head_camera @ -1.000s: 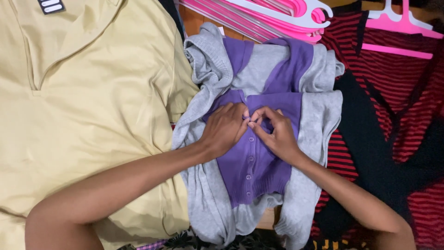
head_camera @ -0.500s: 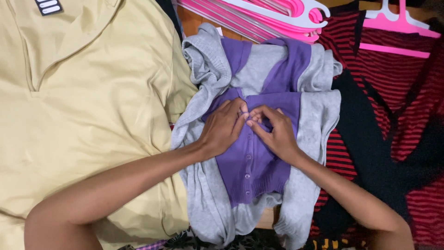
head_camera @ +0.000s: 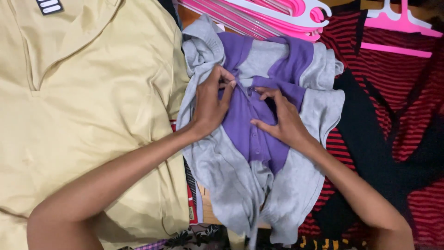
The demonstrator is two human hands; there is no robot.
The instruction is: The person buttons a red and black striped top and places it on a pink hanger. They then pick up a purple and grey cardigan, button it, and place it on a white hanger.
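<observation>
Head view: left hand (head_camera: 210, 106) lies flat on the grey-and-purple cardigan (head_camera: 259, 139), fingertips pinching its purple button placket near the collar. Right hand (head_camera: 282, 118) rests just beside it, fingers curled onto the same placket. Left of the cardigan lies a tan shirt (head_camera: 88, 115); right, a red-and-black striped garment (head_camera: 393, 120); above, pink hangers (head_camera: 277, 14).

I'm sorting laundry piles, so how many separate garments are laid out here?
3: a beige shirt at left, a grey-and-purple buttoned top in the middle under both hands, and a red-and-black striped garment at right. More may lie hidden beneath.
</observation>
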